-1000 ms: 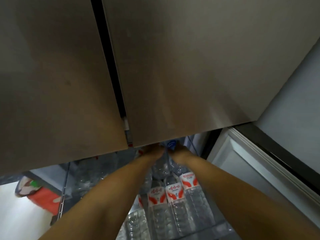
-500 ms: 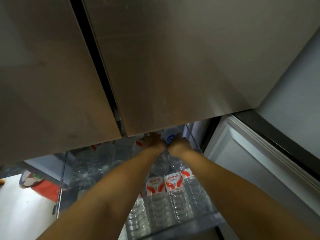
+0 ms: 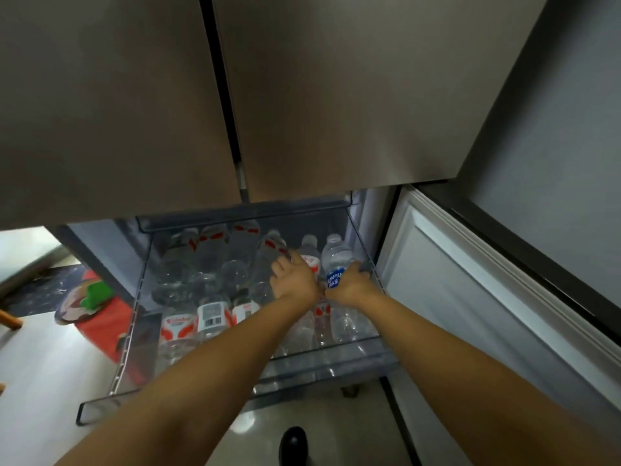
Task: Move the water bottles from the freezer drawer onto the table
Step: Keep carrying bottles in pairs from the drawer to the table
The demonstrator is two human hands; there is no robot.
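In the freezer drawer (image 3: 339,366), our right hand (image 3: 349,284) wraps the blue-labelled Aquafina bottle (image 3: 336,264); our left hand (image 3: 294,279) seemingly closes on a red-labelled bottle (image 3: 311,258).

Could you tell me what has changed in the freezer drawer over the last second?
The view has pulled back, showing more of the clear plastic freezer drawer. The right hand now wraps the blue-labelled clear water bottle at the back right; the left hand covers a red-labelled clear bottle beside it. Both hands remain side by side, nothing lifted out.

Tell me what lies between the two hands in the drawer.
Head view: a red-labelled bottle stands between the left hand and the right hand.
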